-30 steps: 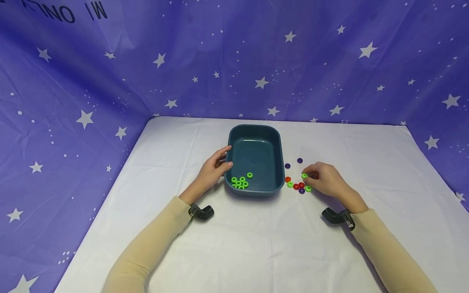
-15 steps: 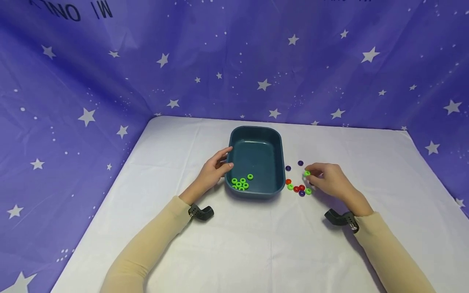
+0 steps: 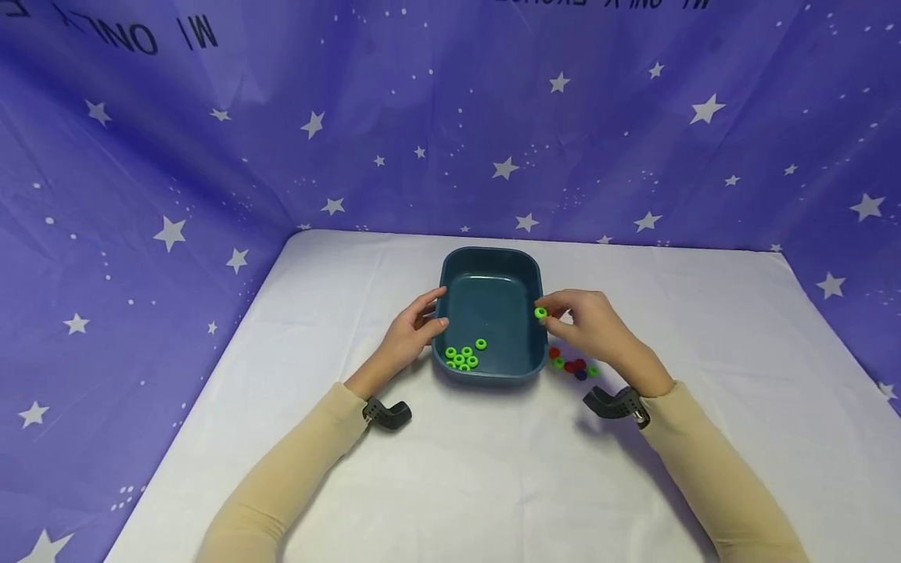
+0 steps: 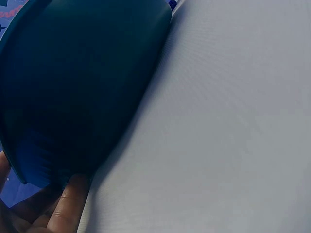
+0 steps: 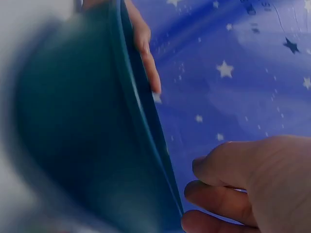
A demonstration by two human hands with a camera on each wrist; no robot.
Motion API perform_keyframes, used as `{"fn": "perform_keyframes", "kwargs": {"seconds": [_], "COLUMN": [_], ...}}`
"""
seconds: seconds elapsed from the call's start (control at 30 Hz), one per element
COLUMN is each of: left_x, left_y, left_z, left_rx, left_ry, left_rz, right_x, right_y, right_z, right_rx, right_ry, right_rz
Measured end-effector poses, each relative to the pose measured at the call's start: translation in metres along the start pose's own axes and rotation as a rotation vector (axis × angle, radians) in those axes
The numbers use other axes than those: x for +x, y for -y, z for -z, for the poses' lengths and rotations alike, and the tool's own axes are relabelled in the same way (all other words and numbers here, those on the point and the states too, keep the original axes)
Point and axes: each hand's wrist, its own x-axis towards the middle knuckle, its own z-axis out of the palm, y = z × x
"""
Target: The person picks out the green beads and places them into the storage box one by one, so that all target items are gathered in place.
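A dark teal plastic bin (image 3: 496, 313) stands on the table in the head view. My left hand (image 3: 407, 336) holds its left side, thumb at the rim. In the left wrist view, fingers (image 4: 69, 206) lie against the bin's outer wall. Between thumb and fingertips my right hand (image 3: 594, 324) pinches a green ring bead (image 3: 540, 317), level with the bin's right rim. The right wrist view shows that hand's fingers (image 5: 221, 201) beside the rim; the bead is hidden there. Several green ring beads (image 3: 472, 362) lie in the bin's near left corner.
Right of the bin lie loose beads: red ones (image 3: 569, 367), a dark purple one (image 3: 580, 375) and green ones (image 3: 593, 371). My right hand partly covers that area. A white cloth (image 3: 464, 469) covers the table, and a purple star-printed backdrop (image 3: 422, 117) rises behind.
My right hand has lifted the green bead from beside the loose beads and carried it left to the bin's right rim. The left hand keeps its place on the bin.
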Motion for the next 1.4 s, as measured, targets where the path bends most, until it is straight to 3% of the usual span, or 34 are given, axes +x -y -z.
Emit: {"fn": "perform_keyframes", "kwargs": {"seconds": [0.3, 0.57, 1.03, 1.4], "left_x": [-0.003, -0.003, -0.002, 0.0], "left_y": [0.003, 0.002, 0.0, -0.001], "left_z": [-0.005, -0.004, -0.002, 0.0], "left_rx": [-0.003, -0.002, -0.015, -0.023], "left_ry": [-0.001, 0.003, 0.009, 0.006], "left_rz": [0.006, 0.003, -0.002, -0.007], "right_x": [0.019, 0.031, 0.041, 0.045], "right_y": [0.026, 0.032, 0.042, 0.041], "right_z": [-0.023, -0.037, -0.059, -0.07], "right_rx": [0.061, 0.068, 0.063, -0.025], "right_ry": [0.065, 0.101, 0.192, 0.293], "right_rz": [0.072, 0.12, 0.104, 0.092]}}
